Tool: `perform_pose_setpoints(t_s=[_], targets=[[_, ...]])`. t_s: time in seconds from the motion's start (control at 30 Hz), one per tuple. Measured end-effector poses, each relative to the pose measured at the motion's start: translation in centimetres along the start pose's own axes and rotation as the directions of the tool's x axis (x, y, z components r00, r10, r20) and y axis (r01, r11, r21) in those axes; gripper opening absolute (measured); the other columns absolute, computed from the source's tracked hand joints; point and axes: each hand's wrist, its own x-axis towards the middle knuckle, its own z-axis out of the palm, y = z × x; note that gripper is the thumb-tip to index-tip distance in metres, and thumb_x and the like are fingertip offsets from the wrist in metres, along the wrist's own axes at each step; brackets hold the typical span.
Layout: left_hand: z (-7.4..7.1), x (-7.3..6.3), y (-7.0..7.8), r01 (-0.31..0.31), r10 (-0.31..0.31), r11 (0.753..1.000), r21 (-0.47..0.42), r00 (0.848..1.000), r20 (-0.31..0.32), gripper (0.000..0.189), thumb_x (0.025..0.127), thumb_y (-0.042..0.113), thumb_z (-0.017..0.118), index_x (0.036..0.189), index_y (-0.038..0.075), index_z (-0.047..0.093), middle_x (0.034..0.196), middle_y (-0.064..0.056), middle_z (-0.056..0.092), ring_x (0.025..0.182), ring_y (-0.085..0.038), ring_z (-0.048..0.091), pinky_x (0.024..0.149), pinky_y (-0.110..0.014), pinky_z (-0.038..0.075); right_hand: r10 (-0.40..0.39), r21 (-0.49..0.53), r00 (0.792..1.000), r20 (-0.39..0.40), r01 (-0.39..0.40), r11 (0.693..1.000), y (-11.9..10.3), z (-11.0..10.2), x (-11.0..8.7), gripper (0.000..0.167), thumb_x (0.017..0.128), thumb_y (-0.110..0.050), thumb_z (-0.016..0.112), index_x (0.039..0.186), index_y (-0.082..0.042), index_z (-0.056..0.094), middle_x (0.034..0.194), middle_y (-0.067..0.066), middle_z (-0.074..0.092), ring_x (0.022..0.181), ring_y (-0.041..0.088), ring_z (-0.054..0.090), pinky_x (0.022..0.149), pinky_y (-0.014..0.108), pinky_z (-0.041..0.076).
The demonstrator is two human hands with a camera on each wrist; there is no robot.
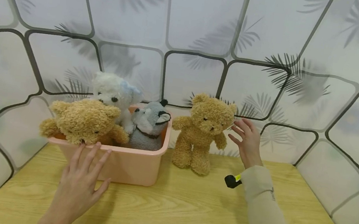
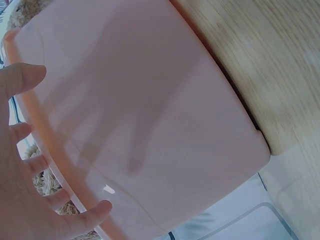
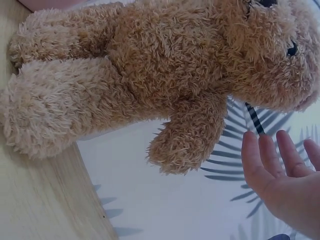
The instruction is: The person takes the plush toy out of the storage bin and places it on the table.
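Note:
A tan teddy bear [image 1: 202, 134] stands upright on the wooden table, to the right of a pink plastic bin [image 1: 131, 166]. Beside its head my right hand [image 1: 247, 141] is raised with loosely extended fingers and holds nothing. In the right wrist view a small gap separates those fingers from the bear's body [image 3: 165, 55]. My left hand [image 1: 82, 178] is at the bin's front rim, fingers spread, with the fingertips at the edge. Inside the bin sit another tan teddy bear [image 1: 84, 120], a white plush bear [image 1: 111, 89] with a light blue bow and a grey plush dog [image 1: 149, 123].
The table [image 1: 187, 211] is light wood, with patterned walls [image 1: 201, 20] on its back and sides. A small black device [image 1: 232, 181] with a yellow-green tag is at the right wrist. The bin's side wall [image 2: 150, 115] fills the left wrist view.

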Motion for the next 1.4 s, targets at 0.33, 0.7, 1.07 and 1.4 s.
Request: perform_pose_setpoints(t_s=[0.33, 0.7, 1.07, 1.4], targets=[[-0.1, 0.0, 0.0, 0.013, -0.013, 1.0, 0.001, 1.0, 0.013, 0.074, 0.103, 0.062, 0.017, 0.148, 0.012, 0.047, 0.153, -0.02, 0.04, 0.136, -0.055, 0.033, 0.074, -0.077, 0.047, -0.005, 0.156, 1.0, -0.006, 0.006, 0.988, 0.7, -0.5, -2.0, 0.041, 0.106, -0.023, 0.055, 0.14, -0.007, 0.038, 0.132, 0.008, 0.056, 0.118, 0.023, 0.057, 0.096, 0.039, 0.052], [-0.1, 0.0, 0.0, 0.009, -0.009, 1.0, 0.001, 1.0, 0.005, 0.074, 0.103, 0.062, 0.018, 0.148, 0.011, 0.047, 0.152, -0.02, 0.04, 0.136, -0.054, 0.033, 0.073, -0.077, 0.047, -0.039, -0.012, 0.999, 0.032, 0.04, 0.999, 0.6, 0.3, -3.7, 0.027, 0.105, -0.022, 0.056, 0.129, -0.01, 0.048, 0.118, 0.0, 0.066, 0.11, 0.02, 0.063, 0.094, 0.038, 0.055], [-0.2, 0.0, 0.0, 0.009, -0.009, 1.0, -0.001, 1.0, 0.024, 0.075, 0.103, 0.062, 0.017, 0.148, 0.01, 0.046, 0.153, -0.021, 0.039, 0.137, -0.055, 0.032, 0.073, -0.077, 0.047, 0.106, -0.664, 0.989, 0.101, -0.013, 0.747, 0.3, 1.0, -4.8, 0.037, 0.106, -0.025, 0.055, 0.122, 0.008, 0.059, 0.115, 0.02, 0.065, 0.097, 0.025, 0.063, 0.086, 0.043, 0.055], [-0.1, 0.0, 0.0, 0.011, -0.011, 1.0, -0.007, 1.0, 0.023, 0.075, 0.103, 0.062, 0.017, 0.148, 0.011, 0.047, 0.153, -0.021, 0.039, 0.137, -0.054, 0.031, 0.074, -0.077, 0.047, 0.151, -0.834, 0.954, 0.258, 0.142, 0.533, 0.1, 1.8, -5.4, 0.043, 0.105, -0.028, 0.056, 0.127, 0.008, 0.062, 0.129, 0.028, 0.061, 0.121, 0.046, 0.056, 0.095, 0.058, 0.049]])
